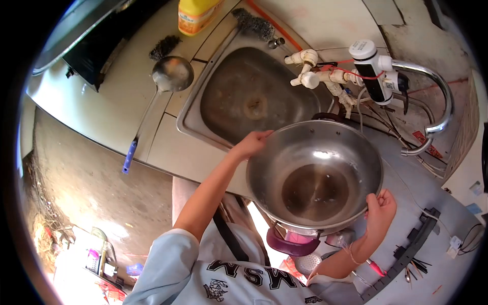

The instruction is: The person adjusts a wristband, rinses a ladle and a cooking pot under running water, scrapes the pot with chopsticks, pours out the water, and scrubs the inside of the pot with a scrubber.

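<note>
A wide steel wok [264, 168] with two dark red loop handles is held in front of my body, beside the sink [190, 119]. Its inside faces up, with a darker round bottom and a few pale specks; I cannot tell whether liquid lies in it. My left hand [252, 144] is closed on the rim at the upper left. At the lower right, my right hand [381, 207] pinches the opposite rim. One handle [293, 243] points toward my shirt, and the other [328, 117] is near the sink's corner.
A ladle [173, 74] with a blue grip lies left of the sink, its end past the counter edge. Two scouring pads [165, 47] [253, 24] and a yellow bottle [197, 15] stand behind. A heater tap [373, 71] with a curved spout [447, 96] rises at right. A grey rack [406, 249] holds utensils.
</note>
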Demonstrator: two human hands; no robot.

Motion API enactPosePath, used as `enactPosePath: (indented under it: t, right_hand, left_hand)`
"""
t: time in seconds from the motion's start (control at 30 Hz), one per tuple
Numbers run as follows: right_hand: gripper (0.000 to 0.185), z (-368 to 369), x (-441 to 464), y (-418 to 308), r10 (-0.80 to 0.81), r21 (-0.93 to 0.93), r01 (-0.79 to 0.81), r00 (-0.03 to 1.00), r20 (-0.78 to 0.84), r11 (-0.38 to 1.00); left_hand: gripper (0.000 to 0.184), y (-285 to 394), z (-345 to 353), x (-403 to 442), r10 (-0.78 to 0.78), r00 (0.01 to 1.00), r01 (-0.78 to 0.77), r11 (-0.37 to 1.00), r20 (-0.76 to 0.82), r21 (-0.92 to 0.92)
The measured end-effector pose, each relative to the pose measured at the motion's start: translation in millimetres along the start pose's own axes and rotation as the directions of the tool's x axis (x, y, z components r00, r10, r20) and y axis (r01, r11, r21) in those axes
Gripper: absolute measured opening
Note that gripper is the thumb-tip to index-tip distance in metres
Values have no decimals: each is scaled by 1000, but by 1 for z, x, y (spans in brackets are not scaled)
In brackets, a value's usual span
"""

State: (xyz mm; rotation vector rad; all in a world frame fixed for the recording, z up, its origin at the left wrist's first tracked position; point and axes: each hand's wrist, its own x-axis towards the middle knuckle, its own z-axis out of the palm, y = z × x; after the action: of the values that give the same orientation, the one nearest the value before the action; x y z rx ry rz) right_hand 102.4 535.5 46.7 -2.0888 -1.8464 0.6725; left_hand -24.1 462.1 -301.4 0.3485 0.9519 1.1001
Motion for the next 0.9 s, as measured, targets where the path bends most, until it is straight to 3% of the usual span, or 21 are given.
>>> enactPosePath:
  t: [0.07, 0.1, 0.17, 0.3, 0.4, 0.47, 0.5, 0.57, 0.6, 0.67, 0.7, 0.9]
  right_hand:
    - [22, -8, -5, 22, 78, 78, -74, 996, -39, 994]
    - [22, -12, -5, 40, 77, 103, -72, 996, -39, 992]
    - [18, -15, -4, 86, -15, 231, 24, 999, -40, 973]
    - [12, 3, -11, 141, 25, 309, -38, 999, 45, 950]
    - [10, 30, -28, 157, 36, 417, -62, 997, 69, 907]
    - [10, 40, -41, 176, 177, 490, -217, 976, 127, 844]
    - [10, 43, -51, 181, 183, 498, -223, 975, 128, 838]
    - [13, 50, -66, 189, 324, 647, -387, 920, 222, 657]
    - [13, 52, -69, 198, 331, 652, -391, 918, 220, 650]
    - [14, 56, -80, 216, 412, 730, -488, 859, 303, 479]
    - [14, 57, -86, 216, 423, 732, -491, 855, 301, 472]
    - [5, 85, -102, 165, 208, 701, -463, 882, 422, 543]
  left_hand:
    - [38, 21, -7, -17, 178, 963, -110, 945, -201, 309]
    - [38, 39, -6, -31, 189, 961, -114, 936, -203, 332]
    - [38, 84, 0, -66, 383, 834, -14, 734, -397, 679]
    - [36, 144, 13, -110, 508, 751, 44, 599, -422, 800]
    - [36, 164, 21, -118, 493, 773, 106, 519, -399, 848]
    - [37, 166, 25, -112, 533, 791, 107, 364, -301, 925]
    - [37, 166, 29, -111, 532, 794, 108, 354, -295, 929]
    - [37, 169, 38, -106, 550, 795, 61, 350, -258, 935]
    - [37, 173, 40, -102, 547, 799, 58, 341, -249, 938]
    - [35, 184, 42, -90, 621, 781, -101, 230, -66, 968]
    - [34, 190, 42, -79, 602, 798, -102, 186, -31, 977]
    - [25, 229, 16, -5, 535, 822, -176, -89, 196, 980]
